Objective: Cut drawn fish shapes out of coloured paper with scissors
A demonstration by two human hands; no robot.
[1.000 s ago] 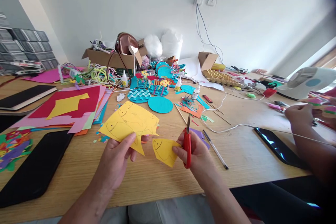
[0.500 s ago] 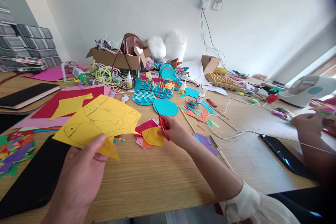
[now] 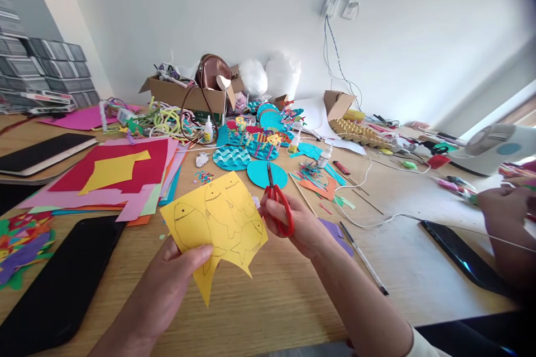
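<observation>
Pinched between thumb and fingers of my left hand is a sheet of yellow paper with several fish drawn on it in dark line. Its lower edge is cut into points. My right hand grips red-handled scissors, whose blades point up and away from me, close together. The scissors are just right of the sheet, apart from its drawn fish. Behind the blades lies a turquoise paper disc on the table. The sheet and my right hand hide most of the small paper pieces under them.
Coloured paper sheets are stacked at left, near a black phone and paper scraps. A pen and another phone lie at right, beside another person's hand. Glue bottles and decorated turquoise pieces stand behind.
My left hand has moved right with the yellow sheet, which is turned and nearer the scissors. My right hand has lifted the scissors off the small cut pieces and turned the blades upward.
</observation>
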